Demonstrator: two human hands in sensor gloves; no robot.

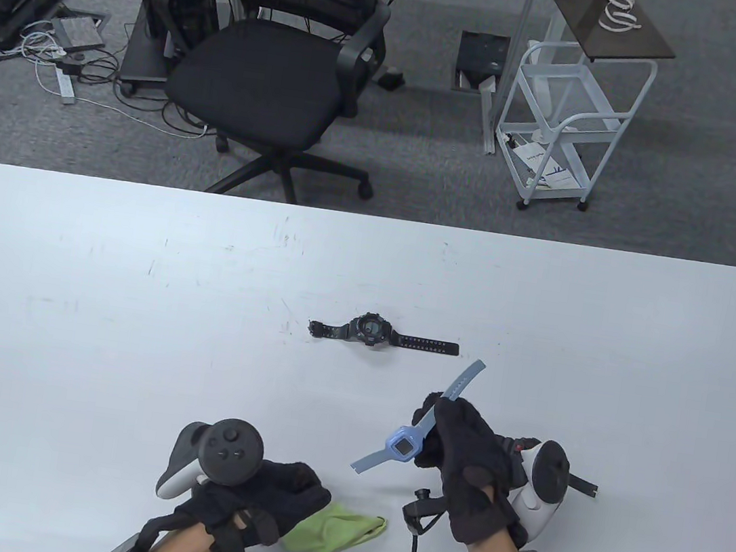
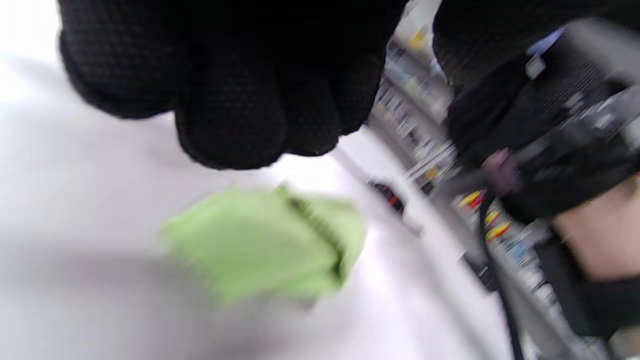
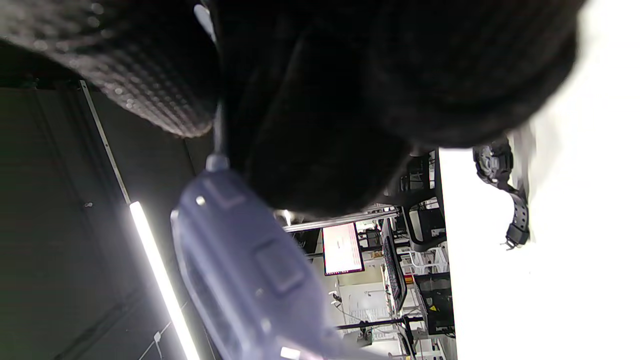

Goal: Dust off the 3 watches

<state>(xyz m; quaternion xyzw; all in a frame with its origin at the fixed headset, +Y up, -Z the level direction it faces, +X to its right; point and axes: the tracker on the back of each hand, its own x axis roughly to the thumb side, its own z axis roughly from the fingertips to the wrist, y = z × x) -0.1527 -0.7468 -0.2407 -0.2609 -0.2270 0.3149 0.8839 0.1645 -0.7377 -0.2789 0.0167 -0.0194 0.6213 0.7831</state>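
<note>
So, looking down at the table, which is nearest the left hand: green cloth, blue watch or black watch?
1. Crumpled green cloth, right beside the left hand.
2. Light-blue plastic watch, held up in the right hand.
3. Black digital watch, flat at mid-table.

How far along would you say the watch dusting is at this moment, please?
Nothing shows as finished. In hand: the right hand grips the blue watch by its strap, lifted off the table, while the left hand hovers at the green cloth, which lies on the table. Left: the black watch lies flat, untouched, further back. Only two watches are in view; a third is not visible.
</note>
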